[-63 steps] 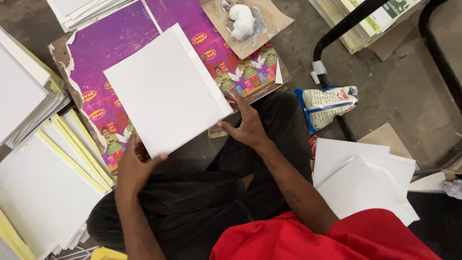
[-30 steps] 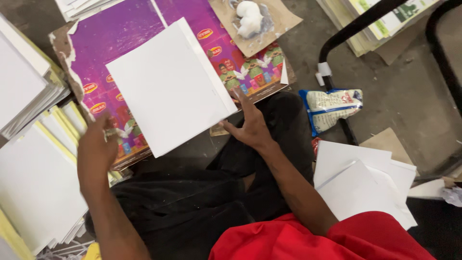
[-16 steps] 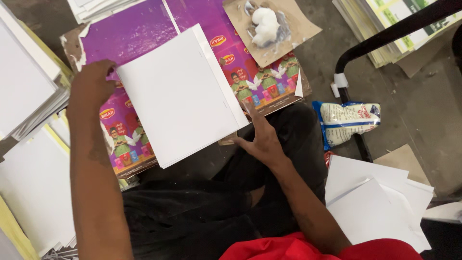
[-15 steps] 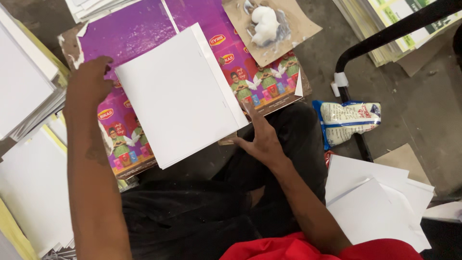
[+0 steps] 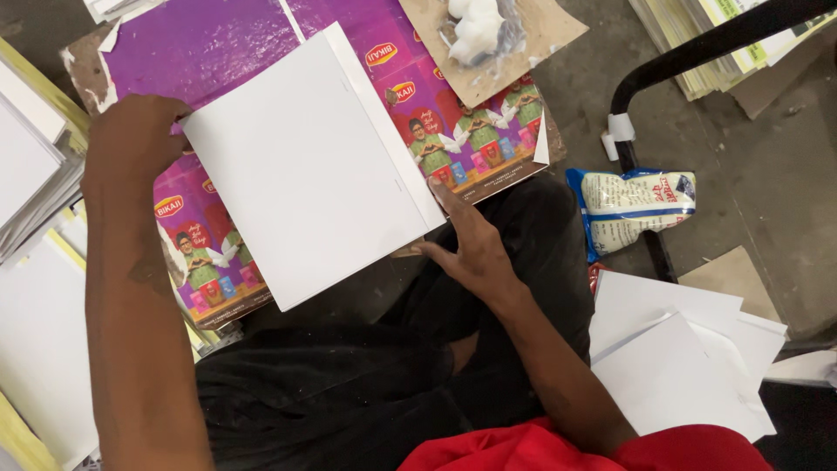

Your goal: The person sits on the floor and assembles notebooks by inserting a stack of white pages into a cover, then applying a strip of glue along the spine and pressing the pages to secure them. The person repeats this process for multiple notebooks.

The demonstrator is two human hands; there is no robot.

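Observation:
A white folded card sheet (image 5: 309, 166) lies tilted on a purple printed board (image 5: 214, 48) in front of my knees. My left hand (image 5: 131, 144) grips the sheet's upper left corner. At the sheet's lower right edge rests my right hand (image 5: 471, 249), fingers spread and pressing against it. A narrow folded flap runs along the sheet's right side.
Stacks of white and yellow-edged sheets (image 5: 39, 349) lie at left. More white sheets (image 5: 689, 358) are piled at right. A brown card with a white lump (image 5: 484, 26) sits at top, a small printed packet (image 5: 632, 205) beside a black metal frame (image 5: 697, 48).
My left hand has moved up from the sheet's lower left edge to its upper left corner. The right hand stays at the lower right edge.

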